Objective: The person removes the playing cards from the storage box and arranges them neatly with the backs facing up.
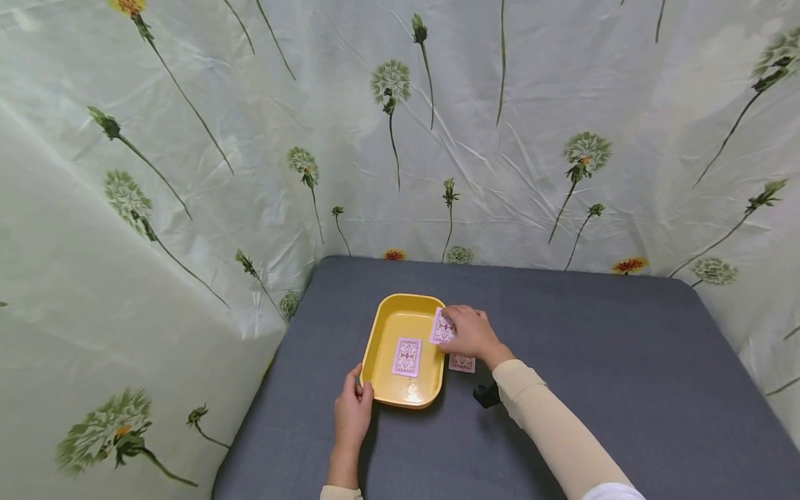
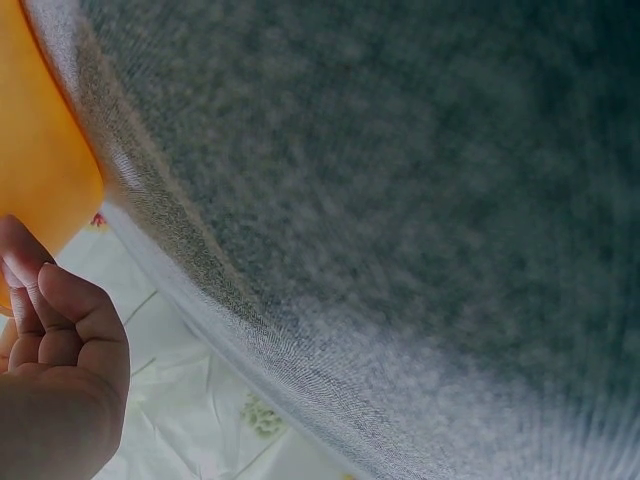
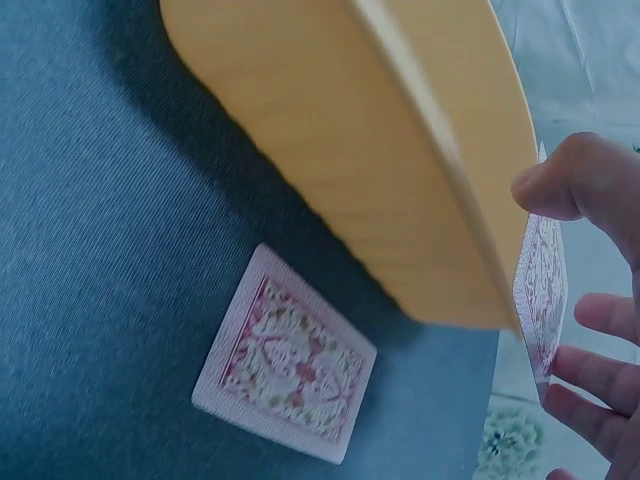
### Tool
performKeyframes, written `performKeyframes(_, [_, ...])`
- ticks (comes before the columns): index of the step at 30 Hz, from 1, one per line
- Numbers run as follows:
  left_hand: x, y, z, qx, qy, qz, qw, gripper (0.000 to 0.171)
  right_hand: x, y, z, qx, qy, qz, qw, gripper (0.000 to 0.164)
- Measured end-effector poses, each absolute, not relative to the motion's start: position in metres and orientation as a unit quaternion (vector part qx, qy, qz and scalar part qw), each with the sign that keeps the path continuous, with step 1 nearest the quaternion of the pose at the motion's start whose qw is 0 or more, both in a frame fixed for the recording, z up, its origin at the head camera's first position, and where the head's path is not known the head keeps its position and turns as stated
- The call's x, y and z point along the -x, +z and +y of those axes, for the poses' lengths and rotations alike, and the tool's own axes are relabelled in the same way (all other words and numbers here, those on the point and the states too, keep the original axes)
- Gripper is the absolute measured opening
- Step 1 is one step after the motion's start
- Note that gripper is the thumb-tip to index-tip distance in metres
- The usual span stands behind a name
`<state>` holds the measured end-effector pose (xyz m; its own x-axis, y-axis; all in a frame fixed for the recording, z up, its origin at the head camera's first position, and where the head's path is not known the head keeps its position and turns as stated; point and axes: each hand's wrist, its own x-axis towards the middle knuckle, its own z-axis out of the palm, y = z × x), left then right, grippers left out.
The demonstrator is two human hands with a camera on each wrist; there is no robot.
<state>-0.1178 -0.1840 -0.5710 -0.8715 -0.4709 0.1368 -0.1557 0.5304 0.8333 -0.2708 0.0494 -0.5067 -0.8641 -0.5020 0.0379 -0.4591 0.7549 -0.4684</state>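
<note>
A yellow tray (image 1: 370,347) stands on the grey table, one playing card (image 1: 407,357) lying face down in it. At the tray's near left corner my left hand (image 1: 353,410) grips the rim; the left wrist view has this hand (image 2: 65,350) with curled fingers against the yellow wall. Above the right rim, my right hand (image 1: 470,332) pinches a second playing card (image 1: 441,328), its patterned back showing. The right wrist view shows that card (image 3: 541,285) between thumb and fingers. A third playing card (image 3: 290,360) lies face down on the table, right of the tray.
A small black object (image 1: 486,396) is partly hidden by the right sleeve. The grey tabletop (image 1: 625,361) extends to the right. Flower-printed sheeting (image 1: 500,173) hangs behind the table and along its left side.
</note>
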Motion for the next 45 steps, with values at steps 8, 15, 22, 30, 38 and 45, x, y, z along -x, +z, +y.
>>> performKeyframes(8, [0.119, -0.571, -0.183, -0.183, -0.445, -0.858, 0.182, 0.037, 0.275, -0.514, 0.071, 0.251, -0.238, 0.937, 0.054, 0.076])
performKeyframes(15, [0.118, -0.573, -0.183, -0.177, -0.440, -0.860, 0.189, 0.037, 0.276, -0.522, 0.091, 0.246, -0.222, 0.941, 0.065, 0.077])
performKeyframes(22, [0.117, -0.572, -0.184, -0.174, -0.434, -0.863, 0.194, 0.036, 0.275, -0.532, 0.105, 0.237, -0.219, 0.944, 0.072, 0.077])
performKeyframes(30, [0.118, -0.572, -0.183, -0.181, -0.441, -0.860, 0.180, 0.037, 0.273, -0.542, 0.119, 0.229, -0.213, 0.945, 0.095, 0.072])
performKeyframes(38, [0.118, -0.570, -0.183, -0.181, -0.440, -0.861, 0.179, 0.037, 0.273, -0.552, 0.129, 0.220, -0.214, 0.946, 0.106, 0.073])
performKeyframes(45, [0.117, -0.570, -0.183, -0.183, -0.444, -0.859, 0.175, 0.037, 0.268, -0.557, 0.131, 0.212, -0.210, 0.948, 0.109, 0.071])
